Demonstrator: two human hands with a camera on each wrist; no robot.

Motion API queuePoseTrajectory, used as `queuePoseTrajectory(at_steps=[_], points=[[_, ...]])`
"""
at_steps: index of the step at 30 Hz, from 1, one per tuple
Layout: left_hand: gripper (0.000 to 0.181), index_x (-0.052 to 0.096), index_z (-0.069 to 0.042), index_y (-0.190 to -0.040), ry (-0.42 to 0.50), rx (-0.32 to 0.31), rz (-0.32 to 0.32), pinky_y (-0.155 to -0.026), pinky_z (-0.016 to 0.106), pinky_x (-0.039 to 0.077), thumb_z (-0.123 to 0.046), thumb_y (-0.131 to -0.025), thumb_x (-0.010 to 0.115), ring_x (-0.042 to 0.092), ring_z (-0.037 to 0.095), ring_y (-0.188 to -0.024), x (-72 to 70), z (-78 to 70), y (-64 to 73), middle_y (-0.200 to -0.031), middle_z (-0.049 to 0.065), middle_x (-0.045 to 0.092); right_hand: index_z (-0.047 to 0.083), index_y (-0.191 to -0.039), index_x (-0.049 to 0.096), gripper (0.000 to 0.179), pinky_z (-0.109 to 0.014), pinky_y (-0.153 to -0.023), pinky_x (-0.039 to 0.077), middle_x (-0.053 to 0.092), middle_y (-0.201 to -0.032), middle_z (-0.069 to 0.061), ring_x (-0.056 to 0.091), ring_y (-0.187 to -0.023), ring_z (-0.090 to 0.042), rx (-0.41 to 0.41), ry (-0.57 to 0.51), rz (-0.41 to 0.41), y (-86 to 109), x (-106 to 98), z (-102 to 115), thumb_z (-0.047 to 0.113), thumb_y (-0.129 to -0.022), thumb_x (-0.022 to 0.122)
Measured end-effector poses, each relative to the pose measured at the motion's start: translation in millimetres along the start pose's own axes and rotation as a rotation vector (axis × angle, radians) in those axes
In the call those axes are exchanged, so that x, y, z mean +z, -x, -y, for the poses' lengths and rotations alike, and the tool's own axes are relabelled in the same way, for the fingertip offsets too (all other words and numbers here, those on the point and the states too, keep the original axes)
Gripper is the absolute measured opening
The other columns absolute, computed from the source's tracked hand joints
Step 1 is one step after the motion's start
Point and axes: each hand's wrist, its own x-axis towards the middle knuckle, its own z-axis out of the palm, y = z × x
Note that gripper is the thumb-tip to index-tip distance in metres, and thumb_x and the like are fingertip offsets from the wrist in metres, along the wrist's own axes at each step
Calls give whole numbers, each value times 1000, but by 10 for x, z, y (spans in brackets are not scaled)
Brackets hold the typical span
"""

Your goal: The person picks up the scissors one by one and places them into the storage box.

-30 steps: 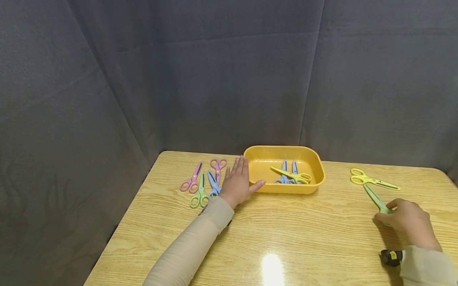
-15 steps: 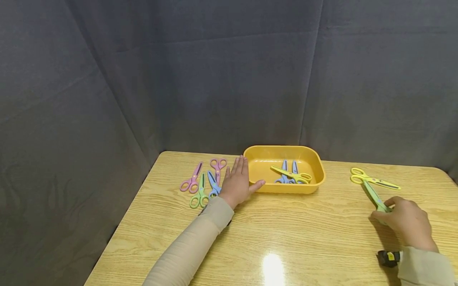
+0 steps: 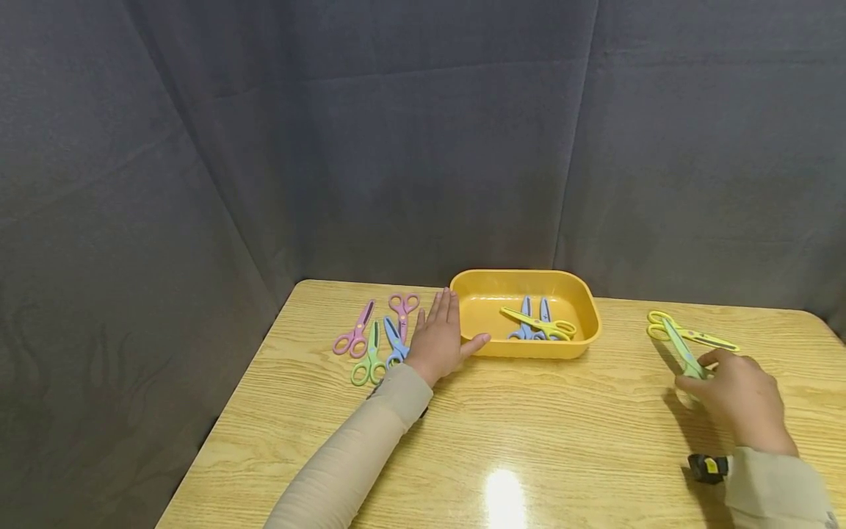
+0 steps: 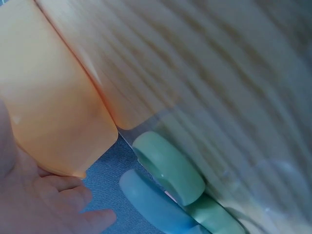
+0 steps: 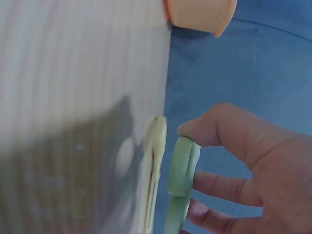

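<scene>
Gripped green scissors (image 3: 684, 351) shifted left; tray (image 3: 522, 350) contains three.

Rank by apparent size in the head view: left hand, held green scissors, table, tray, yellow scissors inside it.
1. Table
2. Tray
3. Left hand
4. Held green scissors and yellow scissors: unsure, right hand partly hides the green ones

The held scissors (image 3: 682, 350) are light green; the other loose ones are yellow scissors (image 3: 710, 339), pink scissors (image 3: 360, 327), green scissors (image 3: 372, 355) and blue scissors (image 3: 397, 344). The tray (image 3: 515, 350) is plain orange-yellow, the scissors inside (image 3: 538, 322) yellow and blue. Brown wood grain streaks the pale yellow surface (image 3: 562, 426), the curtain (image 3: 429, 147) is plain dark grey, the sleeves (image 3: 363, 455) beige.
</scene>
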Motion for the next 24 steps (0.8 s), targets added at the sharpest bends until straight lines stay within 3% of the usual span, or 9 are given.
queuePoseTrajectory(at_steps=[10, 20, 24], points=[[101, 13, 2, -161, -14, 6, 8, -121, 54, 17, -73, -97, 40, 7, 29, -156, -8, -19, 2, -168, 17, 9, -14, -115, 60, 61, -49, -59, 44, 60, -92, -35, 59, -81, -50, -8, -11, -6, -47, -35, 264, 35, -85, 78], [102, 12, 2, -161, -18, 1, 14, -122, 54, 15, -74, -97, 38, 7, 29, -156, -13, -22, -9, -168, 17, 8, -13, -109, 64, 56, -42, -55, 39, 60, -77, -24, 57, -71, -40, -92, -33, -115, -45, 40, 453, 32, -80, 81], [102, 13, 2, -160, -24, 1, 12, -122, 54, 16, -73, -97, 39, 8, 30, -156, 0, -8, -13, -168, 17, 9, -12, -109, 64, 53, -44, -56, 39, 60, -83, -29, 57, -75, -44, -89, -47, -130, -52, 38, 542, 31, -82, 80]])
